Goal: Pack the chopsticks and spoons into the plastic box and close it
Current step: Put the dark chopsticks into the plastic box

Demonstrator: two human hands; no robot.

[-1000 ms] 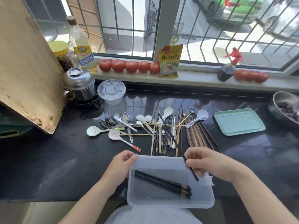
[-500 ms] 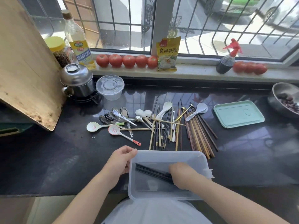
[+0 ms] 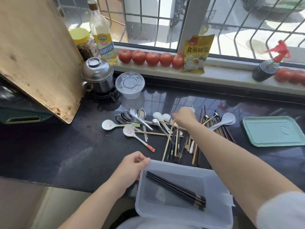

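The clear plastic box (image 3: 217,210) sits at the counter's front edge, with several black chopsticks (image 3: 176,190) lying slanted inside. My left hand (image 3: 132,165) grips the box's left rim. Stretched out over the heap of mixed chopsticks (image 3: 179,146), my right hand (image 3: 183,117) pinches a thin dark chopstick whose far end sticks up and away. Metal spoons (image 3: 132,117) and white ceramic spoons (image 3: 109,125) lie left of the heap, and another white spoon (image 3: 227,120) lies to its right. The pale green lid (image 3: 272,131) rests flat at the right.
A wooden cutting board (image 3: 38,60) leans at the left beside a steel pot (image 3: 97,76) and a round plastic container (image 3: 130,85). On the windowsill stand a bottle (image 3: 102,40), tomatoes (image 3: 151,58), a yellow packet (image 3: 196,53) and a spray bottle (image 3: 269,66).
My right hand left a black chopstick in the box, then reached forward to the heap and took hold of a dark one. My left hand stayed on the box rim.
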